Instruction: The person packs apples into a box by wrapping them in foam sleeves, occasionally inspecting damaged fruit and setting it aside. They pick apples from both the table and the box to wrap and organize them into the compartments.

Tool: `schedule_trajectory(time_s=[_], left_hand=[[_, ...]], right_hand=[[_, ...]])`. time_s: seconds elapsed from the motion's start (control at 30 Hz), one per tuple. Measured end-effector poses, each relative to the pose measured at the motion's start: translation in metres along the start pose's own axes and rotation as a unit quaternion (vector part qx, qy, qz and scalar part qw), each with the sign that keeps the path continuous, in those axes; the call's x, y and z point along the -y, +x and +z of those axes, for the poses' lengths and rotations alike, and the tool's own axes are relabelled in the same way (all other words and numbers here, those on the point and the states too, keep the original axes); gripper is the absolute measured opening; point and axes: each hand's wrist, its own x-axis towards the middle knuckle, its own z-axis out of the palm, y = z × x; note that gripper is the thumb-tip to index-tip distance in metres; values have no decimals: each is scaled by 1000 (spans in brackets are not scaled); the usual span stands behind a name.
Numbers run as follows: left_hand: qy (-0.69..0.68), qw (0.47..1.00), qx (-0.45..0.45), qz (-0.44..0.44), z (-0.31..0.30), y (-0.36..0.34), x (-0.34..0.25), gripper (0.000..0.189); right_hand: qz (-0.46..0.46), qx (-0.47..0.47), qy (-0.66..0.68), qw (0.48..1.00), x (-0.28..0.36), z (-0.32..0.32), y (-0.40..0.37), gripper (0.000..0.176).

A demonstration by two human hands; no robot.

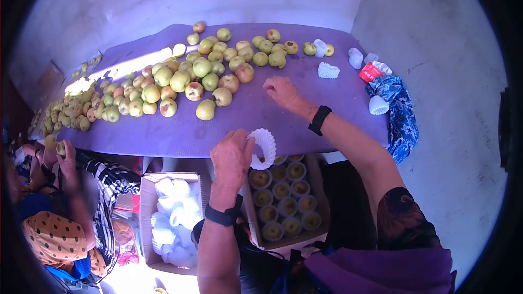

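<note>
Left hand (233, 159) grip holds white foam net (267, 151) above apple box (259, 242); right hand (285, 93) beyond box, grip narrow, seemingly nothing held

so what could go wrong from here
The foam sleeve seems held only by its edge in the left hand, so it might slip and drop toward the sleeved apples below. The loose apples crowd together on the table, so a nudge from the nearby right hand could set some rolling, perhaps bruising them.
</note>
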Motion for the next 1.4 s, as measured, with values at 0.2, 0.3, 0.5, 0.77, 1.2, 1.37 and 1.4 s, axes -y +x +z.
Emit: schedule_trajectory(time_s=[0.2,0.3,0.5,0.77,1.2,1.37,1.4], left_hand=[[12,1000,19,13,14,5,-5,12],[-4,1000,9,7,20,8,-10,13],[-5,1000,27,10,27,10,-14,12],[5,1000,25,7,37,10,-13,11],[55,998,3,37,64,6,-4,11],[31,999,-15,6,74,8,3,12],[24,1000,-3,5,77,9,5,12]], right_hand=[[-64,-109,-110,986,-35,-1,29,39],[-108,-118,-171,972,-43,5,54,48],[-10,2,-207,978,-51,26,91,63],[-39,4,-197,980,-93,58,120,61],[-106,-60,-259,958,-157,89,142,56],[-115,-55,-185,974,-207,102,159,42],[-124,-57,-193,972,-204,102,158,41]])
